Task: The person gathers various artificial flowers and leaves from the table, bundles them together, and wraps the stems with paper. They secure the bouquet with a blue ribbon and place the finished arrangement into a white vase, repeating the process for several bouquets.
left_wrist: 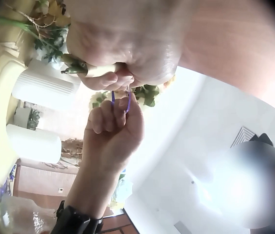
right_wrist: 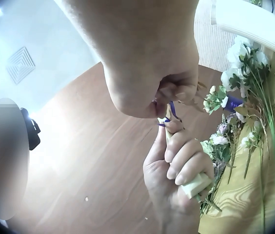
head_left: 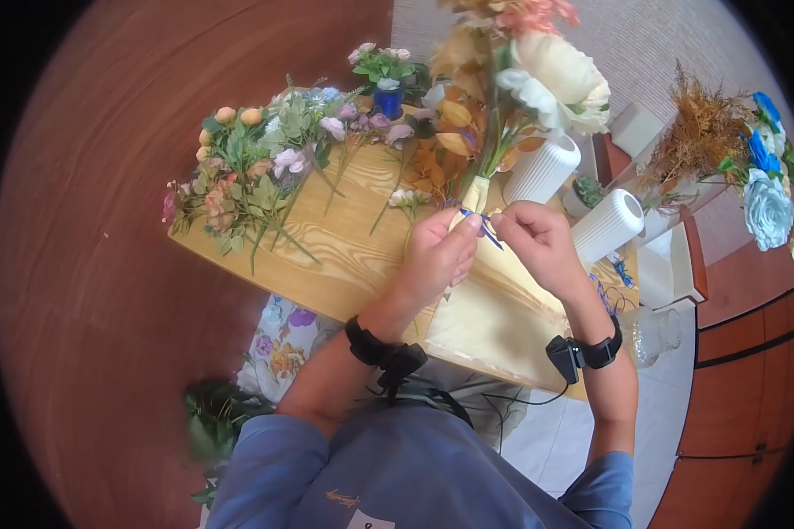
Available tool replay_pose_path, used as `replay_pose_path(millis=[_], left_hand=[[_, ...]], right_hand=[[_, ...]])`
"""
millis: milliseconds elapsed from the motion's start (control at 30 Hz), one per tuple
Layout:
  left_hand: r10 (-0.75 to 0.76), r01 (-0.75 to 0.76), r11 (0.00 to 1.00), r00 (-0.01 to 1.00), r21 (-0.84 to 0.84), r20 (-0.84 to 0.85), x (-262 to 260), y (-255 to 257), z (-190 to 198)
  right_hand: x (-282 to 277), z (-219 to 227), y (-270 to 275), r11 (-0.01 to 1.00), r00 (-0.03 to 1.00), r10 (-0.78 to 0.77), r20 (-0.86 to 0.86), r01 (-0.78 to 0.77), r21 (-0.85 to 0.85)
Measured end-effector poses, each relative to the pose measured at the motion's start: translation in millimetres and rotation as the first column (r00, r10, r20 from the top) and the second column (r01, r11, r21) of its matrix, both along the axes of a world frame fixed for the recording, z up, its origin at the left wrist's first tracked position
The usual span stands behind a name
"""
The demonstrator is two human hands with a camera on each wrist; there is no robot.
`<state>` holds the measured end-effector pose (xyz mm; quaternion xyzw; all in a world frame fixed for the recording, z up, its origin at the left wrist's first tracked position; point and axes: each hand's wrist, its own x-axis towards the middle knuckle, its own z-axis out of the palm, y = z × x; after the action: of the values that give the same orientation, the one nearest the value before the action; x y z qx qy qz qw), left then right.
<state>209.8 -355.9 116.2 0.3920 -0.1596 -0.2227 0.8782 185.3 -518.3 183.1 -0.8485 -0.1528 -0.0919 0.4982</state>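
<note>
A tall bouquet (head_left: pixel 538 84) of cream, pink and orange flowers stands upright over the table, its stems bound in pale wrapping (head_left: pixel 475 194). The left hand (head_left: pixel 441 256) grips the wrapped stems, its fingers curled round them in the right wrist view. A thin blue ribbon (head_left: pixel 479 214) circles the wrapping beside the left thumb. The right hand (head_left: pixel 543 247) pinches the ribbon close by; in the left wrist view a loop of ribbon (left_wrist: pixel 129 103) runs from its fingertips up to the stems. The stem ends (left_wrist: pixel 73 65) poke out below the left hand.
Loose flower stems (head_left: pixel 282 167) lie across the left of the wooden table (head_left: pixel 326 256), with a blue ribbon spool (head_left: pixel 387 101) behind. Two ribbed white vases (head_left: pixel 609 225) and a small potted plant (head_left: pixel 588 189) are at the right. Pale sheets (head_left: pixel 485 322) lie near the front edge.
</note>
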Motion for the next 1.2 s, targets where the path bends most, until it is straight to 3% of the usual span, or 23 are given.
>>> replay_pose_path(millis=[100,167,300,367,400,467,633,700,733,800,833,867,900,933,1000,1067,1133,1200], left_hand=[[0.055,-0.057,0.998,0.996,0.033,0.071,2,-2,-3],[0.162,-0.190,0.975,0.962,0.115,0.221,3,-5,-4],[0.266,-0.319,0.940,0.906,0.120,0.328,7,-13,-11],[0.359,-0.535,0.826,0.744,0.180,0.564,14,-17,-21],[0.358,-0.534,0.827,0.743,0.178,0.565,16,-18,-26],[0.338,-0.690,0.665,0.619,0.285,0.709,12,-16,-22],[0.364,-0.718,0.677,0.514,0.159,0.777,8,-19,-24],[0.372,-0.723,0.676,0.499,0.139,0.783,7,-24,-26],[0.444,-0.692,0.720,0.526,0.062,0.726,7,-28,-24],[0.511,-0.664,0.747,0.553,-0.022,0.658,8,-27,-25],[0.377,-0.487,0.868,0.773,0.097,0.510,9,-21,-29],[0.205,-0.270,0.948,0.924,0.170,0.324,10,-17,-32],[0.199,-0.235,0.959,0.955,0.158,0.218,10,-18,-34],[0.211,-0.247,0.957,0.953,0.154,0.215,11,-12,-32],[0.016,-0.015,1.000,1.000,0.022,-0.020,12,3,-22],[0.012,-0.012,1.000,0.999,0.004,-0.052,10,10,-15],[-0.090,0.076,0.992,0.986,-0.098,-0.143,5,15,-6],[-0.166,0.140,0.976,0.974,-0.165,-0.156,0,16,2]], right_hand=[[-3,0,2,1.000,0.999,-0.017,0.028,0.016,0.021],[-5,4,4,1.000,0.999,-0.031,0.007,0.031,0.003],[-3,7,6,0.999,0.999,-0.037,0.010,0.037,-0.031],[-4,17,13,0.997,0.999,-0.031,-0.021,0.030,-0.066],[-4,21,17,0.995,0.998,-0.026,-0.051,0.021,-0.100],[-2,23,23,0.992,0.999,-0.018,-0.041,0.013,-0.125],[11,27,42,0.985,0.999,0.031,-0.017,-0.034,-0.171],[17,24,47,0.978,0.988,0.069,-0.139,-0.094,-0.184],[16,30,52,0.978,0.988,0.069,-0.138,-0.094,-0.184],[11,48,65,0.961,0.966,0.173,-0.194,-0.122,0.250],[11,50,63,0.960,0.965,0.179,-0.193,-0.129,0.247],[10,51,59,0.962,0.980,0.139,-0.141,-0.100,0.253],[8,52,54,0.963,0.991,0.100,-0.091,-0.073,0.261],[7,51,47,0.963,0.989,0.112,-0.094,-0.084,0.257],[5,43,28,0.981,0.989,0.029,-0.143,0.000,0.194],[12,22,6,0.985,0.978,0.015,-0.209,0.021,0.169],[20,3,3,0.987,0.963,-0.013,-0.268,0.055,0.150],[25,-13,7,0.981,0.962,0.069,-0.263,-0.018,0.193]])
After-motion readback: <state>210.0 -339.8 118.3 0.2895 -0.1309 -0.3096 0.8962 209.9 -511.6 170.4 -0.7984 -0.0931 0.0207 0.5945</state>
